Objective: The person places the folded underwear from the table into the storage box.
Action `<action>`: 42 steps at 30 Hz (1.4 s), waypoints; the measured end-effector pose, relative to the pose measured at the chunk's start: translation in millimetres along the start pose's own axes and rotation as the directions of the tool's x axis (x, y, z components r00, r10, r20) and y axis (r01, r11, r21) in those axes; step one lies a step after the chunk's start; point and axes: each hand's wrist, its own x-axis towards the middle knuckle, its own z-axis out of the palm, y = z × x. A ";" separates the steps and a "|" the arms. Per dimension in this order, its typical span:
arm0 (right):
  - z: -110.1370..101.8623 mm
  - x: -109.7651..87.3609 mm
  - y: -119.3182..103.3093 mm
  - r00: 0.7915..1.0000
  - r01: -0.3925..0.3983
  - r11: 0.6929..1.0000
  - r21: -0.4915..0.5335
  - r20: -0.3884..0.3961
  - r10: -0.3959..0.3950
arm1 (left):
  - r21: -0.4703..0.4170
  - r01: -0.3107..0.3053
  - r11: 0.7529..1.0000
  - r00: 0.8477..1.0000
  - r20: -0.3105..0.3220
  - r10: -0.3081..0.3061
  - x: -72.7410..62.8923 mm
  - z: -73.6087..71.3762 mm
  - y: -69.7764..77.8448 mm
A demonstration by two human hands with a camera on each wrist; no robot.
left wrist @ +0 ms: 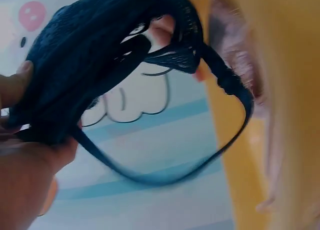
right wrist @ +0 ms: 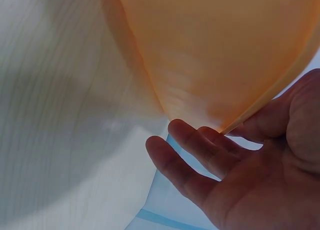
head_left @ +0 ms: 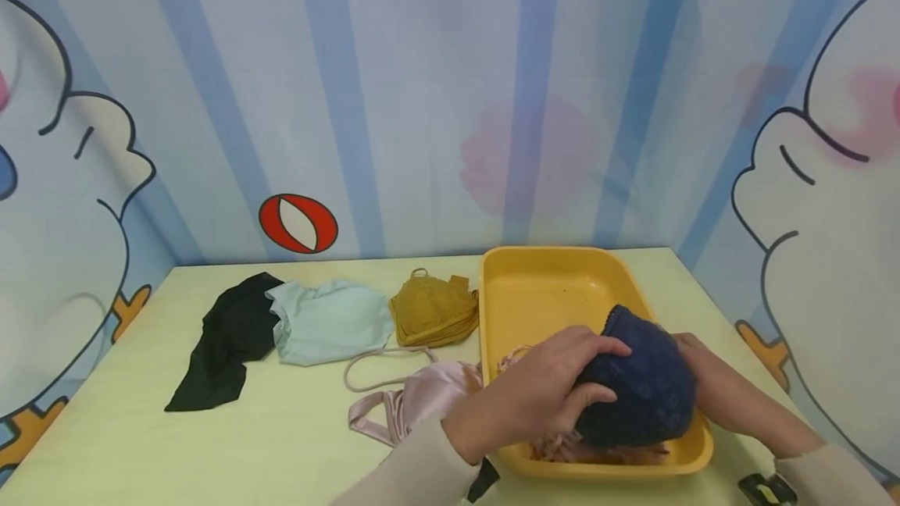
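Note:
A navy blue bra (head_left: pixel 636 381) with lace-like texture is held up over the yellow tray (head_left: pixel 562 256). My left hand (head_left: pixel 541 389) grips its left side, thumb and fingers pinching the fabric. At its right edge is my right hand (head_left: pixel 710 381), its fingertips mostly hidden behind the bra. In the left wrist view the bra (left wrist: pixel 85 54) hangs with a strap looping down, and a fingertip of the other hand shows at its far edge. The right wrist view shows my right hand (right wrist: pixel 250 165) beside the tray's outer wall, thumb and index tips hidden behind the rim.
Pink fabric (head_left: pixel 569 447) lies in the tray beneath the bra. Left of it on the table (head_left: pixel 295 451) are a pink satin bra (head_left: pixel 439 393), a mustard bra (head_left: pixel 432 311), a pale mint cloth (head_left: pixel 333 322) and a black garment (head_left: pixel 235 334). A dark object (head_left: pixel 766 490) sits near the right sleeve.

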 end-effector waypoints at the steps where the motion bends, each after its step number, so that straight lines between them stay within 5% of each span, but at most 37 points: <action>1: -0.9 1.1 -1.7 0.999 -0.040 0.999 0.006 0.025 0.039 | -0.009 0.039 0.999 0.999 0.030 -0.039 -0.4 3.2 -1.8; 5: -3.0 3.1 -7.1 0.986 -0.137 0.990 0.024 0.097 0.134 | 0.037 0.247 0.968 0.961 0.116 -0.250 -2.0 12.4 -7.6; 7: -2.8 3.0 -8.4 0.984 -0.146 0.989 0.015 0.107 0.144 | 0.103 0.375 0.921 0.915 0.117 -0.385 -3.0 16.1 -10.6; 10: -2.2 2.6 -9.0 0.981 -0.157 0.987 0.020 0.116 0.154 | 0.243 0.524 0.816 0.827 0.084 -0.556 -5.8 20.9 -16.2; 13: -1.8 2.6 -8.9 0.980 -0.161 0.987 0.015 0.122 0.158 | 0.357 0.566 0.743 0.779 0.064 -0.624 -9.5 24.7 -22.6; 19: -2.0 2.7 -9.6 0.979 -0.161 0.987 0.018 0.132 0.157 | 0.419 0.532 0.736 0.775 0.109 -0.622 -16.4 29.8 -29.4; 24: -2.0 2.8 -10.1 0.980 -0.154 0.988 0.004 0.127 0.152 | 0.392 0.571 0.721 0.741 0.132 -0.658 -21.2 28.6 -31.2; 32: -1.2 3.4 -10.7 0.978 -0.163 0.987 0.008 0.133 0.160 | 0.337 0.542 0.770 0.793 0.096 -0.601 -32.8 13.3 -34.0; 42: -1.1 4.1 -8.0 0.974 -0.168 0.986 -0.005 0.153 0.167 | 0.277 0.578 0.768 0.803 -0.023 -0.596 -54.7 -16.4 -41.9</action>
